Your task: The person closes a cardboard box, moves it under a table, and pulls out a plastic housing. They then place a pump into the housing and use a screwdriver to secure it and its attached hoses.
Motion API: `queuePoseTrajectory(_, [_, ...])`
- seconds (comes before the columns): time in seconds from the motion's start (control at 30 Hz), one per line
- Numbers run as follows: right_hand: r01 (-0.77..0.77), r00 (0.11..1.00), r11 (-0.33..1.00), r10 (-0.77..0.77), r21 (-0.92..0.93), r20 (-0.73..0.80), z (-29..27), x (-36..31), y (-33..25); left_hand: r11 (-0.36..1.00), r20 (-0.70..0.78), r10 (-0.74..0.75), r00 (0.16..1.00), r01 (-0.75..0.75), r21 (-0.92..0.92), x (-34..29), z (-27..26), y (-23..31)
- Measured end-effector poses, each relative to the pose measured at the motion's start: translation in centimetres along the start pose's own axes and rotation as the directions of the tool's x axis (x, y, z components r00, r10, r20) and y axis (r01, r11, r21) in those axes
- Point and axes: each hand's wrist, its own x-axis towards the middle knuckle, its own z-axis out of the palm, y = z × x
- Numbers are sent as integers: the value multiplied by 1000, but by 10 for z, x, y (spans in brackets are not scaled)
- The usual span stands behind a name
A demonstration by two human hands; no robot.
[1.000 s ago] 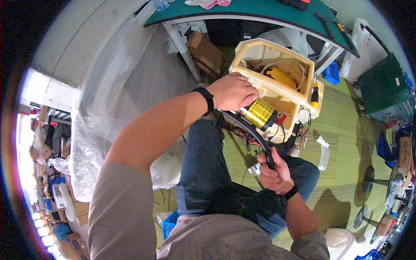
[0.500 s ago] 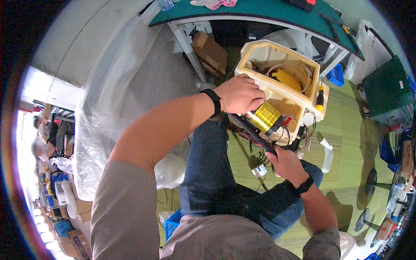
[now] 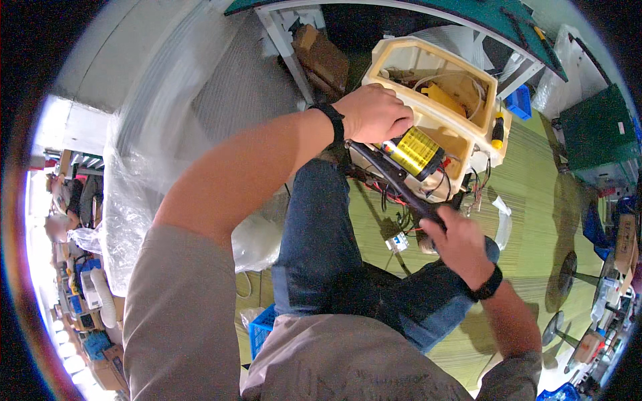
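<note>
My left hand (image 3: 376, 113) is curled closed over the near edge of a cream plastic housing. Its fingers lie beside the dark upper end of a yellow-labelled black cylinder (image 3: 414, 151); what they grip is hidden. A long black bar (image 3: 394, 175) slants from below that hand down to the right. My right hand (image 3: 463, 246), slightly blurred, is closed on the bar's lower end. The cream housing (image 3: 441, 120) has two open compartments, with a yellow part (image 3: 443, 99) and pale tubing in the far one. Loose wires hang around the cylinder's lower end.
A yellow-and-black screwdriver (image 3: 497, 131) stands at the housing's right side. A white connector (image 3: 396, 242) on wires lies near my knees. Behind is a green-topped bench (image 3: 461, 15); bubble wrap (image 3: 221, 113) lies at left, blue bins (image 3: 519, 102) and a green cabinet (image 3: 595, 127) at right.
The view has shifted, so the housing and cylinder appear higher. My right hand has moved a little right along with the bar's lower end. My left hand keeps its place by the cylinder.
</note>
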Motion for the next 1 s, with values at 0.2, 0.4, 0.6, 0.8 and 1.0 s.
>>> queuePoseTrajectory(0.2, [-749, 663, -220, -234, 625, 711, 4, -14, 6, 1000, -6, -4, 1000, 3, -30, 0, 0, -2])
queuePoseTrajectory(0.4, [-824, 557, -417, -471, 384, 684, 40, -12, -7, 997, -52, 57, 997, -60, -56, 3, 3, 0])
queuePoseTrajectory(0.6, [-704, 675, 369, 81, 607, 734, 63, 6, 33, 997, -56, 48, 997, -51, -53, -1, 0, 1])
queuePoseTrajectory(0.8, [-409, 907, 889, 420, 207, -10, 54, -8, -5, 997, -75, 67, 995, -70, -35, 1, 4, 0])
queuePoseTrajectory(1.0, [-125, 907, 992, 106, -21, -407, 32, -16, -18, 1000, 3, 3, 1000, -3, -28, 1, 0, 2])
